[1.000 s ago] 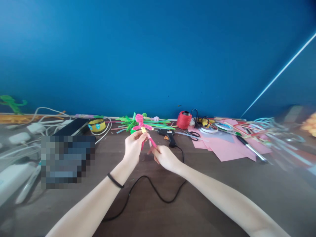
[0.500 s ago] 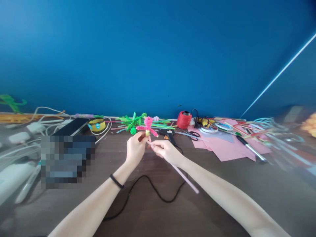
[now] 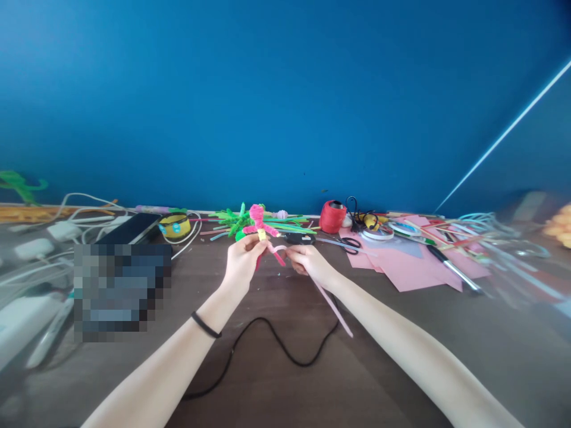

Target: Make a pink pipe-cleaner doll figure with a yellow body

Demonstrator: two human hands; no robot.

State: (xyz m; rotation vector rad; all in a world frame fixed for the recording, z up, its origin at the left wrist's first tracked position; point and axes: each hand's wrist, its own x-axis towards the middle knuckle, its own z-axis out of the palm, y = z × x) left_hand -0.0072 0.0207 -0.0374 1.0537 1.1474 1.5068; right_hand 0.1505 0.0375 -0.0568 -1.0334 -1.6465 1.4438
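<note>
My left hand (image 3: pixel 242 261) pinches a small pink pipe-cleaner figure (image 3: pixel 256 217) around its yellow middle band. The figure has a round head, arms and pink legs, and leans a little to the left. From one leg a pale pink pipe cleaner (image 3: pixel 332 307) curves across to my right hand (image 3: pixel 307 261), whose fingers are closed on it. Its long free end hangs out below my right hand toward the lower right. Just behind that hand lies a glue gun (image 3: pixel 298 238), partly covered.
Green pipe cleaners (image 3: pixel 285 224), a red thread spool (image 3: pixel 333 217), black scissors (image 3: pixel 351 243) and pink paper sheets (image 3: pixel 417 270) line the back. White cables (image 3: pixel 84 208) and a dark phone-like slab (image 3: pixel 134 229) lie left. A black cord (image 3: pixel 285 351) snakes across the table's front.
The figure has tilted and moved slightly left and down with my left hand. My right hand has drawn right, leaving a loop of pale pipe cleaner between the hands.
</note>
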